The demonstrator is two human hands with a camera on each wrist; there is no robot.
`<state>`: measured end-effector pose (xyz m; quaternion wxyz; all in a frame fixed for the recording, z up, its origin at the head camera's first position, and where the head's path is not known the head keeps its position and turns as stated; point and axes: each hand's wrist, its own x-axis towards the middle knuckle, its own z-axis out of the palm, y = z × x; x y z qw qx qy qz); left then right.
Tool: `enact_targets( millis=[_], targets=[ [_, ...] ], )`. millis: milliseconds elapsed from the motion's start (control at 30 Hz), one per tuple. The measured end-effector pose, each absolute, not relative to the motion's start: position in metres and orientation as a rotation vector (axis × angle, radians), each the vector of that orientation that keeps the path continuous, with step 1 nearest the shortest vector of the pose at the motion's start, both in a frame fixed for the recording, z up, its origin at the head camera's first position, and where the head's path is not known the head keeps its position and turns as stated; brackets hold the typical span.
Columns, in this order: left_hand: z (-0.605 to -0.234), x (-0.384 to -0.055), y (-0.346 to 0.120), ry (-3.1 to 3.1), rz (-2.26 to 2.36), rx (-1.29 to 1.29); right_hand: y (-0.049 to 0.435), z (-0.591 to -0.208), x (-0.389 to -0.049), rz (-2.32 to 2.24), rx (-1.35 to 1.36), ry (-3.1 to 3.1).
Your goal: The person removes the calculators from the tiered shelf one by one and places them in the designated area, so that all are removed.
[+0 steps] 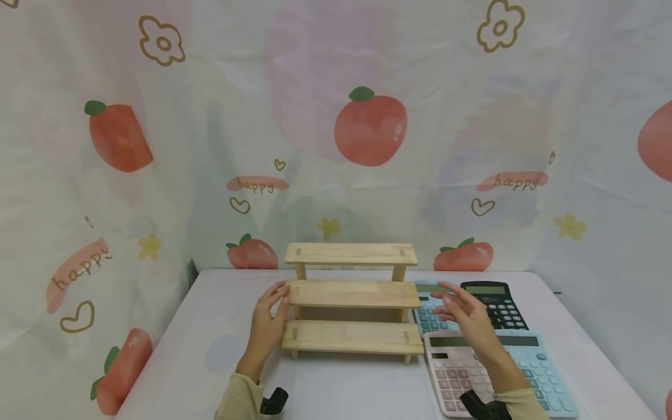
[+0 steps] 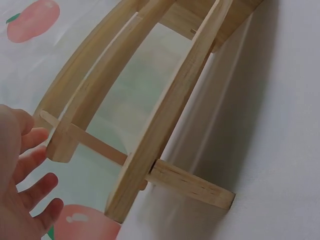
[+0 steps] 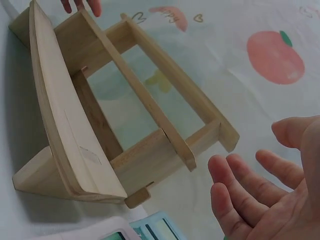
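A three-tier wooden step rack (image 1: 352,337) stands upright on the white table, its shelves rising toward the back. At the left end of its middle shelf is my left hand (image 1: 266,326), fingertips right at the edge. The left wrist view has that hand's (image 2: 30,180) fingers spread and gently bent beside the rack's end (image 2: 65,145). My right hand (image 1: 469,321) hovers off the rack's right side, over the calculators, with nothing in it. In the right wrist view its fingers (image 3: 240,190) are loosely extended, apart from the rack (image 3: 85,130).
Right of the rack lie several calculators: a pink one (image 1: 455,382) and a light blue one (image 1: 548,379) in front, another blue one (image 1: 430,321) and a black one (image 1: 504,312) behind. A fruit-printed cloth (image 1: 367,204) surrounds the table (image 1: 336,391).
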<state>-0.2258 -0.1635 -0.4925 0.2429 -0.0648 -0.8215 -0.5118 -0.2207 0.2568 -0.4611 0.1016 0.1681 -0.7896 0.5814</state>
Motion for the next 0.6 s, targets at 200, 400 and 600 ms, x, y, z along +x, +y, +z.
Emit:
enact_targets(
  millis=[200, 400, 600],
  targets=[
    [-0.487, -0.224, -0.162, -2.239, -1.337, -0.193, 0.244, -0.455, -0.226, 1.755, 0.514, -2.301],
    [-0.479, -0.221, -0.158, -2.243, -1.294, -0.218, 0.232, -0.449, -0.228, 1.781, 0.524, -2.291],
    [-0.471, -0.217, -0.155, -2.239, -1.245, -0.253, 0.225, -0.447, -0.232, 1.825, 0.563, -2.248]
  ],
)
